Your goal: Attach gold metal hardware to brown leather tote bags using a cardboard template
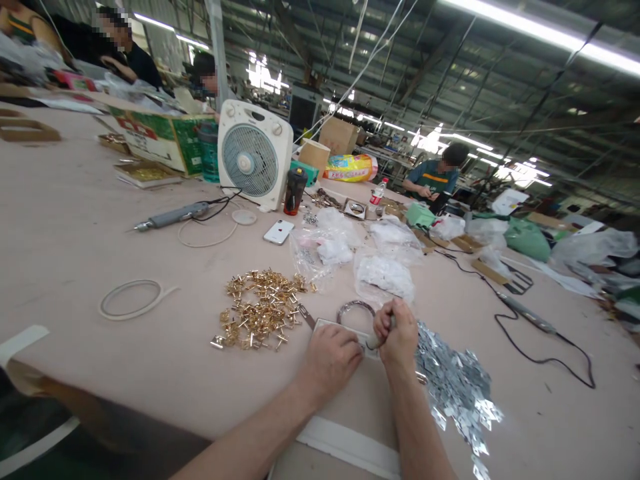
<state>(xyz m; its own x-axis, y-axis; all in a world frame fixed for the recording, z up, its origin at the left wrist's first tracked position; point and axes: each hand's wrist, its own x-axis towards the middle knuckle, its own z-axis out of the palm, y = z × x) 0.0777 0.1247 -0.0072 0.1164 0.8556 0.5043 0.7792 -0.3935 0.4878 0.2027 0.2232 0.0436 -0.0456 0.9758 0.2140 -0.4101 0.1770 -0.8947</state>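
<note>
The tabletop point(100, 227) is being crowded, lower centre, by a silver plate pile point(455, 383) and gold fittings point(260, 313). Between them, a white block point(325, 325) is being held down by the curled grip of the left hand point(330, 360). A tool handle point(373, 343) is being clenched in the fisted grip of the right hand point(397, 333). With the hands so close, the left fingers are probably being endangered should the tool slip.

The one camera sits on the person's head. It looks forward and down across the big table point(75, 227). The left hand point(330, 360) and right hand point(397, 333) are very near, low in the picture. The fan point(255, 155) stands farther off. The roof shows up top.
</note>
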